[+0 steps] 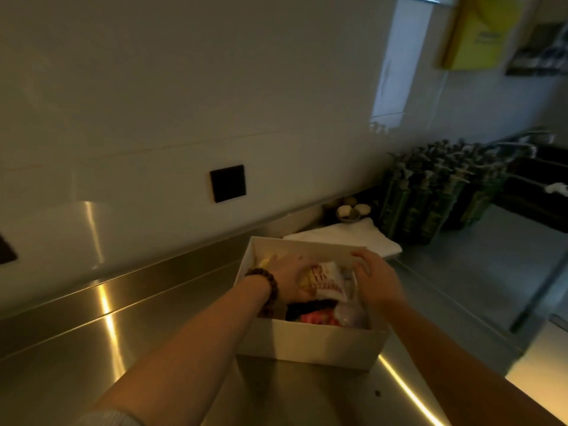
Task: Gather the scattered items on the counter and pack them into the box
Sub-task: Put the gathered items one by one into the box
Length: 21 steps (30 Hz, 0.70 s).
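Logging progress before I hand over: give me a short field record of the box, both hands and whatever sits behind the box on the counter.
box: white box, open, on the steel counter
contents: white-and-red packet on top; dark and pink items near the front wall
left hand: left hand inside the box, on the packet; grip unclear; bead bracelet on the wrist
right hand: right hand over the right edge of the box, fingers curled; grip unclear
behind box: folded white cloth, green pump bottles
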Motion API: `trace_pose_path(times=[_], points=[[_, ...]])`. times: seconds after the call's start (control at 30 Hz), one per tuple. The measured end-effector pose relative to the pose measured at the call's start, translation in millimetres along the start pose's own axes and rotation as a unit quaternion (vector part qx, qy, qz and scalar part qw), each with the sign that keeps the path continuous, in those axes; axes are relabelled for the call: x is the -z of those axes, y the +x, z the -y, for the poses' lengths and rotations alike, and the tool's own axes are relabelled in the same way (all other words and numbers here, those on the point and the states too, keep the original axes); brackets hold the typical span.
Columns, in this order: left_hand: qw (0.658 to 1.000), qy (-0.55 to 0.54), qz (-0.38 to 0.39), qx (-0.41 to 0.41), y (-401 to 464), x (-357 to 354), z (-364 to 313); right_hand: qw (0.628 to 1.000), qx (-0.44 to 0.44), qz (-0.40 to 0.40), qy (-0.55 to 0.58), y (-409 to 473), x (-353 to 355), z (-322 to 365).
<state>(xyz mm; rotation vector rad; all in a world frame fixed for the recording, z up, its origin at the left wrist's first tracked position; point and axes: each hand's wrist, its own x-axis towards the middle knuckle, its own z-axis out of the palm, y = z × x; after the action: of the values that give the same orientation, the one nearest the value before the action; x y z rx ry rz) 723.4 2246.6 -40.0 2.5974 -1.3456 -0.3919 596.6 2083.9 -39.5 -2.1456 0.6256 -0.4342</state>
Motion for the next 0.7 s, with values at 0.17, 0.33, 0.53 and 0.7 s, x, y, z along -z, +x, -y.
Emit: trace_pose_path(times=[0.17, 0.33, 0.53, 0.7], points=[[0.998, 0.051, 0.033, -0.020, 10.5, -5.6, 2.2, 0.998, 0.002, -0.010, -0.067, -4.1, 3.3, -22.1], [0.992, 0.002, -0.098, 0.082, -7.2, 5.5, 44.5, 0.993, -0.004, 0.067, -0.096, -0.5, -3.9, -36.2], [0.923, -0.328, -0.084, 0.184, -43.7, -10.8, 69.3, 0.988, -0.054, 0.049, 0.135, -1.8, -6.4, -32.3], [0.893, -0.381, -0.114, 0.211, -48.8, -30.2, 66.9, 0.969, -0.042, 0.104, 0.218, -7.8, -3.9, -29.7]])
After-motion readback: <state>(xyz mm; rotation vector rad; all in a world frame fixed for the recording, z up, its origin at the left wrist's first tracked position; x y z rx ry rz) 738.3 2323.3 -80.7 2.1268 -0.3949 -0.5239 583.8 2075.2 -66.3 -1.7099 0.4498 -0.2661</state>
